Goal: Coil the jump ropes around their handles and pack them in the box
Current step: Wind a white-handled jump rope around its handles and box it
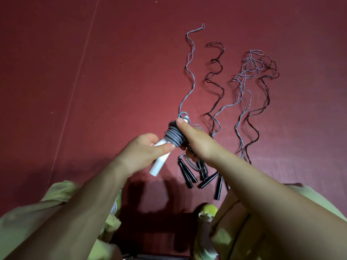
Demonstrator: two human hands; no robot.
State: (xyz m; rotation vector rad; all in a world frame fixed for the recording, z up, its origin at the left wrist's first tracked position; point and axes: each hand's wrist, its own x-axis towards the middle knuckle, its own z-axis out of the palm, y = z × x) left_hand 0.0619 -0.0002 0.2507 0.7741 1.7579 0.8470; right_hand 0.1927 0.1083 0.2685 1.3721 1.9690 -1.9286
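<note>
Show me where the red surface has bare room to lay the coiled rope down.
Free: the wide red surface left of the grey rope, above the left hand. Crowded: the right side, where loose ropes snake away from the black handles beneath the right hand.

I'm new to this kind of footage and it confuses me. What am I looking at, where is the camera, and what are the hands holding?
There is no machine: one camera on a person's head looks down at their bare hands. The left hand holds a white handle. The right hand pinches the grey rope coil wound around that handle's upper end. On the dark red surface lie more jump ropes, grey and dark, stretched out wavy, with black handles nearest the person. No box shows.
</note>
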